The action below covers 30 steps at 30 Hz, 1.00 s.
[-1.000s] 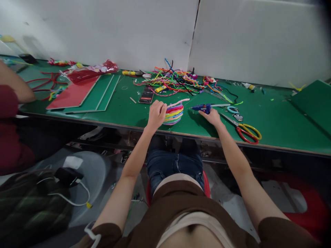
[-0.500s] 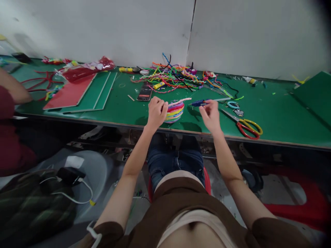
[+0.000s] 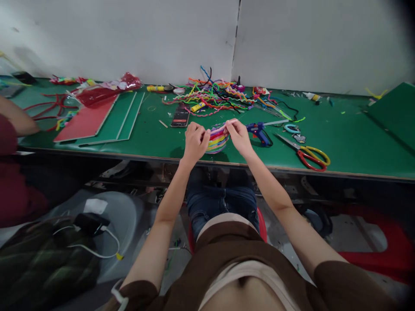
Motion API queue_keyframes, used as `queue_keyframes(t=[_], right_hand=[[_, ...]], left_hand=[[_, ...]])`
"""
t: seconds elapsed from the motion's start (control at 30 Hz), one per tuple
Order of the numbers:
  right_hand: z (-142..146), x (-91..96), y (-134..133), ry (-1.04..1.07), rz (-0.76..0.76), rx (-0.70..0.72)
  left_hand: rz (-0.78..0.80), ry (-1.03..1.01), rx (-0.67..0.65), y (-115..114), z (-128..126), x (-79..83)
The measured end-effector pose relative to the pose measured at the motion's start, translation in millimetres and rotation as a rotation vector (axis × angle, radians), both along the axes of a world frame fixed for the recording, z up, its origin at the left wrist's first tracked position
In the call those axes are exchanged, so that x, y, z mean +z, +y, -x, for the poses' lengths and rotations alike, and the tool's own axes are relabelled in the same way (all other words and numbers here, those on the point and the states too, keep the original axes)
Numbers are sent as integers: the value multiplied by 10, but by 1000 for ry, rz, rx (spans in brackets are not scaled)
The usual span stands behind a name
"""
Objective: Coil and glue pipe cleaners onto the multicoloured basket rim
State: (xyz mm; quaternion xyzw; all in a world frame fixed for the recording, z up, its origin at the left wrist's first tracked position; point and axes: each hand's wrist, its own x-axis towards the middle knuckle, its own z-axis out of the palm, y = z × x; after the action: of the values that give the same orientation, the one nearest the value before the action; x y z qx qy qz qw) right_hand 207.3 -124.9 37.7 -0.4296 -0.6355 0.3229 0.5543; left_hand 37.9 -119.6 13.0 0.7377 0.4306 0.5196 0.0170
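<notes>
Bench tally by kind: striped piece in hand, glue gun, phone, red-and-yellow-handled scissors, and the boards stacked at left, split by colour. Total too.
Striped piece: 1
Glue gun: 1
Phone: 1
Red-and-yellow-handled scissors: 1
Red board: 1
Green boards: 2
Total: 7

Rainbow-striped bundle (image 3: 218,141), pale-pink strip (image 3: 219,129), blue glue gun (image 3: 258,129), green tabletop (image 3: 352,140)
</notes>
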Motion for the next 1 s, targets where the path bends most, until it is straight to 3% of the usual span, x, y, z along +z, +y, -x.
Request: queue_keyframes(t=[0.4,0.67,0.87,1.0], right_hand=[[-38,-152,123,-15,-37,-99],[-117,-274,275,107,4,25],[-229,-190,300,5,-39,123],[-295,-96,304,-175,-28,196]], left_hand=[[28,28,-4,4,44,-22],[15,51,-10,23,89,-36],[13,19,-80,92,160,-49],[4,8,-184,184,239,-51]])
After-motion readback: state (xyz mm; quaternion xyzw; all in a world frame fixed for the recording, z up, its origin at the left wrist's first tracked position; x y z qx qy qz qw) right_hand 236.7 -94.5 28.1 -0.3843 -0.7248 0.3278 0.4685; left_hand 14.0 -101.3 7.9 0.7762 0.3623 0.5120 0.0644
